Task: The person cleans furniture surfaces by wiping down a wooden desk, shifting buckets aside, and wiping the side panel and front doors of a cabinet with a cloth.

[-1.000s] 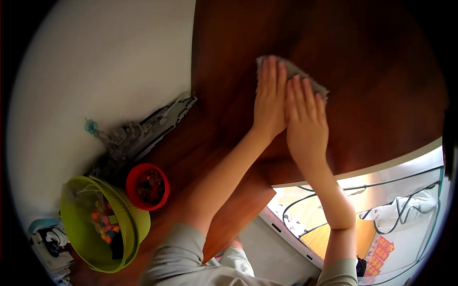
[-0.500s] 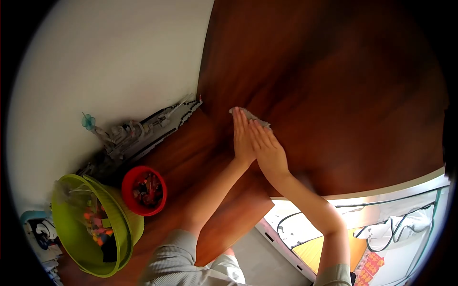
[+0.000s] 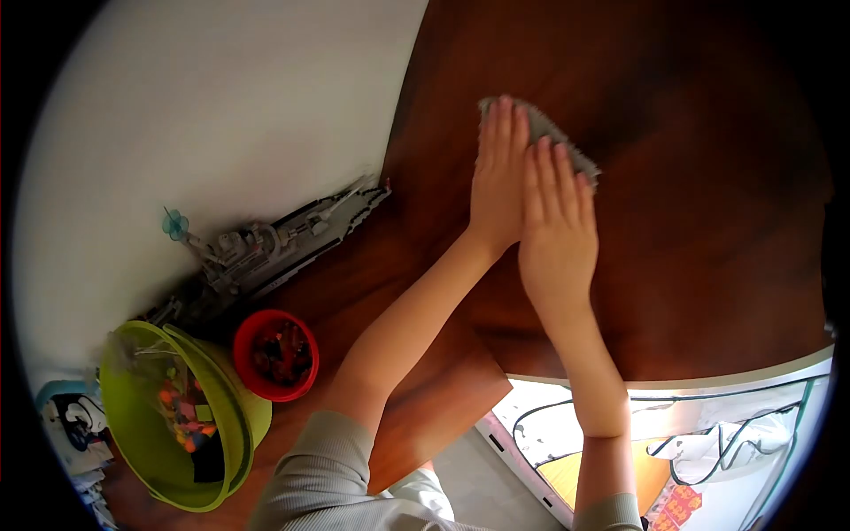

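My left hand lies flat on a grey cloth, its fingers stretched out over the cloth's left part. Beside it, my right hand rests flat too, with extended fingertips on the cloth's lower right part. The two hands are side by side and touch or nearly touch. Beneath the cloth is the dark brown wooden tabletop. Both palms face down, and the fingers hide part of the cloth.
A grey brick-built ship stands along the white wall. Near it are a red bucket of small pieces and green nested tubs with colourful pieces. A netted, framed structure is beyond the table's edge at lower right.
Over the last second, both hands and the cloth moved down and left, then back up and right across the tabletop. More of the cloth shows now than half a second ago.
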`<state>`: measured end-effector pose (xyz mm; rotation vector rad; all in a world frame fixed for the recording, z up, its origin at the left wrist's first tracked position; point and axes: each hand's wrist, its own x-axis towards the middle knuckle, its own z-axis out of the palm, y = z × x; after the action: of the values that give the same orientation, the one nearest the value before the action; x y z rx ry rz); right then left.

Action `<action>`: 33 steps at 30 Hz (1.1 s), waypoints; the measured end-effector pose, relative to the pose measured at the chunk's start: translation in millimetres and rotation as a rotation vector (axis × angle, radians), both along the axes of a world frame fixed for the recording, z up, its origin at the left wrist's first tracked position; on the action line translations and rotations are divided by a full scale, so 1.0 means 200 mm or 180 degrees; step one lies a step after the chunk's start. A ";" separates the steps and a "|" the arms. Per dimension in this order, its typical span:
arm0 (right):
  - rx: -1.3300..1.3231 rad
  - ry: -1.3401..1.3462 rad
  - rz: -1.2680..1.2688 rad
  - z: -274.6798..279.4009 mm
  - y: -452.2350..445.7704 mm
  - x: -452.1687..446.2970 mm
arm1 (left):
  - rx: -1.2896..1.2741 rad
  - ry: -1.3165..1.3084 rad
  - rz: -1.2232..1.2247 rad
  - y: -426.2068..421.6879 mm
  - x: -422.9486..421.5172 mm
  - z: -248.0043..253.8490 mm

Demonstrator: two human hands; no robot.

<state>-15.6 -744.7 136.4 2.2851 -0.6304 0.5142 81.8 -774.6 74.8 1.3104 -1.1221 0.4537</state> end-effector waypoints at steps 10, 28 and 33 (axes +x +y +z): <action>0.0288 0.1731 0.0193 -0.76 -0.02 0.05 | 0.1284 0.1311 -0.0138 0.16 -0.03 -0.94; -0.0080 -0.0697 0.0793 -0.05 -0.17 0.51 | -0.0254 -0.0113 0.0193 -0.13 0.52 0.01; 0.0027 0.0101 0.0645 -0.27 -0.17 0.56 | -0.0008 0.0877 0.0058 -0.12 0.48 -0.29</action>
<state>95.6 -779.7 82.1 2.3739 -0.3879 0.5704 178.3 -798.4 16.6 1.3363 -0.8800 0.2773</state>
